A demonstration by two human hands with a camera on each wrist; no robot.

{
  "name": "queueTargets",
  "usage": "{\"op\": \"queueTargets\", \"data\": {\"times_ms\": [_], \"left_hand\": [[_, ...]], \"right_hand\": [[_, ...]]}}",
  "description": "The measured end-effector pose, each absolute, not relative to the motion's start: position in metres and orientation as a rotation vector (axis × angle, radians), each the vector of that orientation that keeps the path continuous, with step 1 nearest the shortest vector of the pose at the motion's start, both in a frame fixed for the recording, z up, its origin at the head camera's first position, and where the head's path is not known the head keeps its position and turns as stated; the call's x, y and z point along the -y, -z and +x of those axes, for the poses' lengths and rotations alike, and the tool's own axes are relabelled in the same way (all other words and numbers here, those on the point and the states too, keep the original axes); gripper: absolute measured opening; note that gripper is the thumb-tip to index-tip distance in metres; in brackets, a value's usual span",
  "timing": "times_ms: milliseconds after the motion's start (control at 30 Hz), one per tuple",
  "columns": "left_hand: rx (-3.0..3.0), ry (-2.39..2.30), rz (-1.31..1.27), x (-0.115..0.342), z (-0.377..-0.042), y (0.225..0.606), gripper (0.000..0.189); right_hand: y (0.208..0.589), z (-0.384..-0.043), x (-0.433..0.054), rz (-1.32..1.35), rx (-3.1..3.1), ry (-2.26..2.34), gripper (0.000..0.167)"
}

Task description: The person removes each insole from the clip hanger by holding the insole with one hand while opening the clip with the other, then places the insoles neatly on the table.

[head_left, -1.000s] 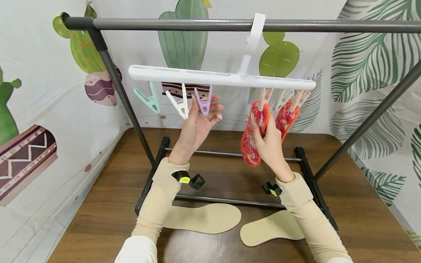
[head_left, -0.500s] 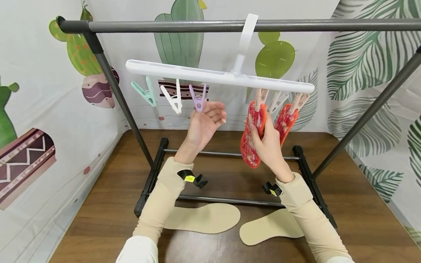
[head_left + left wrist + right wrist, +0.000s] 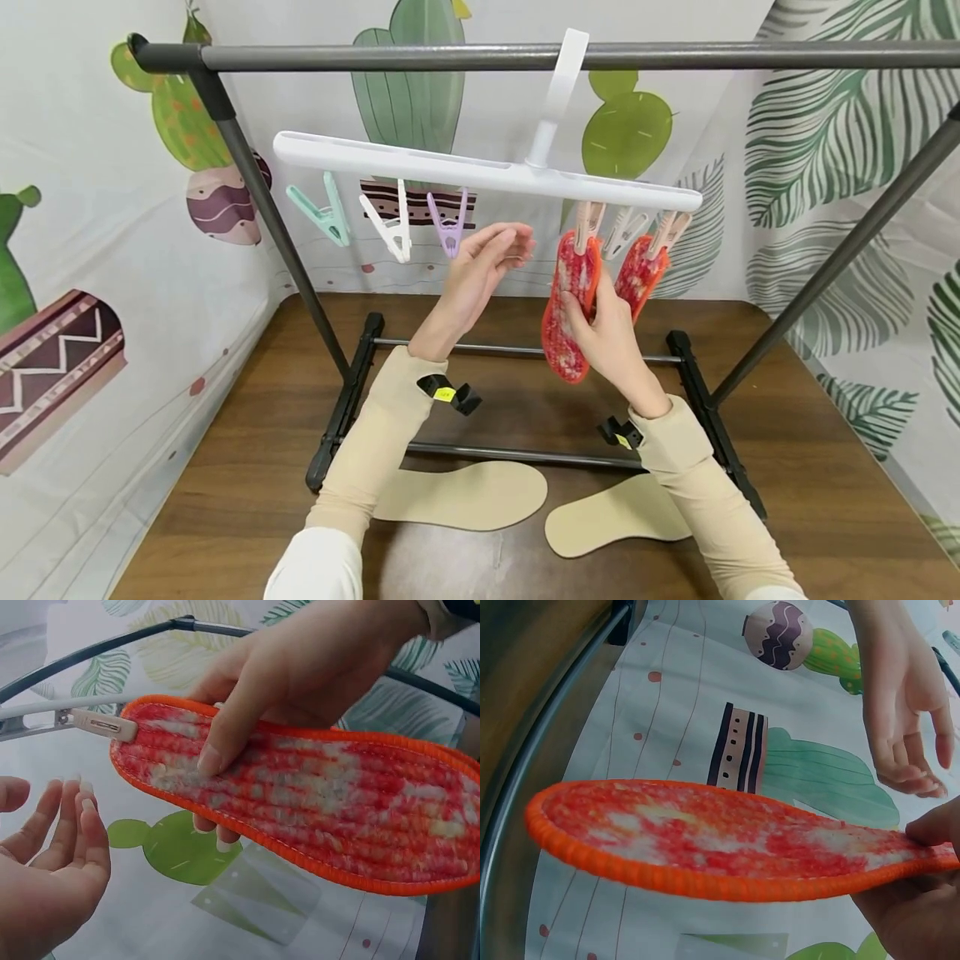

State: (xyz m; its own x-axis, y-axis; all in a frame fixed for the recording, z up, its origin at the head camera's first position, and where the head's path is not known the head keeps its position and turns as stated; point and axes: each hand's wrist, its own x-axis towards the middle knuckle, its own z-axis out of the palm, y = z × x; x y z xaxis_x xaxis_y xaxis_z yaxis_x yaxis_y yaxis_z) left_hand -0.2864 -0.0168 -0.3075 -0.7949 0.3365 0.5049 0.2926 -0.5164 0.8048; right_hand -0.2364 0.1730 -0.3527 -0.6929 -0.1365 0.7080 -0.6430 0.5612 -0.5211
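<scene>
A red insole [image 3: 567,325] with orange edging hangs from a beige clothespin [image 3: 589,225] on a white hanger [image 3: 480,171]. My right hand [image 3: 611,329] grips its upper half, thumb on the near face, as the left wrist view also shows with the insole [image 3: 322,795]. Behind it, a second red insole [image 3: 641,271] hangs from another beige clothespin [image 3: 669,230]. My left hand [image 3: 480,275] is held up with loosely bent fingers and holds nothing. It is just right of a purple clothespin [image 3: 448,223], apart from the red insole.
White [image 3: 390,225] and mint [image 3: 322,212] clothespins hang farther left; a pale one [image 3: 624,232] hangs between the beige pair. The hanger hooks over a grey rack bar [image 3: 375,58]. Two beige insoles [image 3: 480,496] lie on the wooden table [image 3: 225,500].
My left hand has left the purple clothespin and shifted right toward the red insole. My right hand keeps its grip. The hanger has swung slightly left.
</scene>
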Motion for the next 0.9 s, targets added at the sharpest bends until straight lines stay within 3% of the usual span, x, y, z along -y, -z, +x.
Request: {"op": "queueTargets", "data": {"times_ms": [167,367,900], "left_hand": [[-1.789,-2.413,1.074,0.013,-0.292,0.306,0.028],[-1.971,-2.231,1.106,0.009,-0.296,0.299,0.035],[-1.958,-2.041,1.242,-0.009,-0.29,0.27,0.037]], "right_hand": [[0.357,-0.236,-0.172,0.637,2.205,-1.089,0.056],[0.36,-0.235,-0.169,0.647,2.239,-1.068,0.043],[0.363,-0.235,-0.162,0.68,2.201,-1.08,0.019]]}}
